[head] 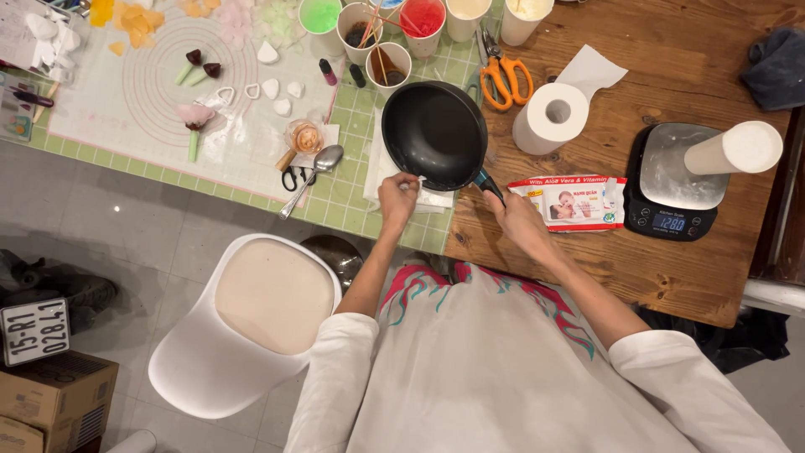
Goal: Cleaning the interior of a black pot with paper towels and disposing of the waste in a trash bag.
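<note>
The right hand (518,220) is closed around the handle of the black pan (434,134), and the left hand (397,195) pinches a white tissue (412,184) against the pan's near rim.

A black pan (434,134) is held level above the table edge by its dark handle, its round dark inside facing up. A white tissue (409,186) is pressed at its near rim.

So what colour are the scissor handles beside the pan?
Orange, on the scissors; head view shows them best.
</note>
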